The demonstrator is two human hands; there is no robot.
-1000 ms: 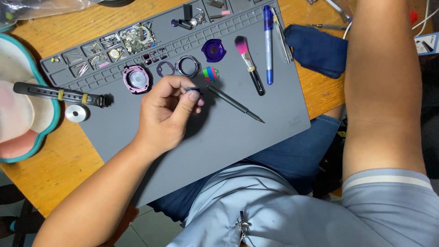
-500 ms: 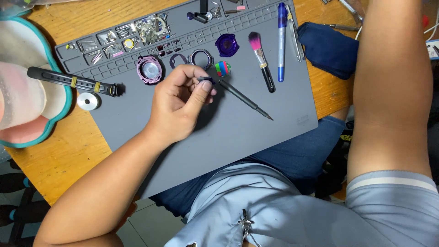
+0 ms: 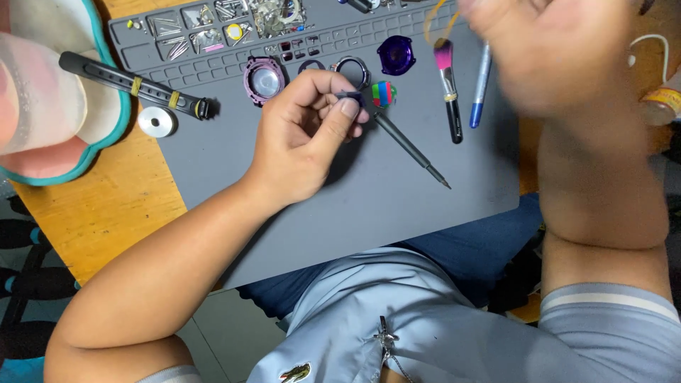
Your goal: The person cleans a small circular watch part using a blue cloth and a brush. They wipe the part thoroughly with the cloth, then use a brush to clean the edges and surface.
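My left hand (image 3: 305, 135) rests on the grey work mat (image 3: 340, 206) and pinches a small dark part (image 3: 350, 96) between thumb and forefinger. Just right of it lies a thin screwdriver (image 3: 411, 147) with a multicoloured cap. A purple watch case (image 3: 265, 79), a metal ring (image 3: 351, 69) and a purple round piece (image 3: 396, 54) sit just beyond the fingers. My right hand (image 3: 560, 50) hovers blurred above the mat's right side with fingers curled. A thin yellow loop (image 3: 433, 20) shows at its fingers, and whether it is held is unclear.
A pink-tipped brush (image 3: 448, 85) and a blue pen (image 3: 479, 89) lie under the right hand. A black watch strap (image 3: 131, 85) and a white disc (image 3: 157, 121) are at the mat's left edge, beside a teal-rimmed tray (image 3: 96, 145). Small parts fill the mat's top compartments (image 3: 213, 25).
My right hand has swung in over the mat's right side, where only the forearm showed before. The left hand keeps pinching the small part in about the same spot.
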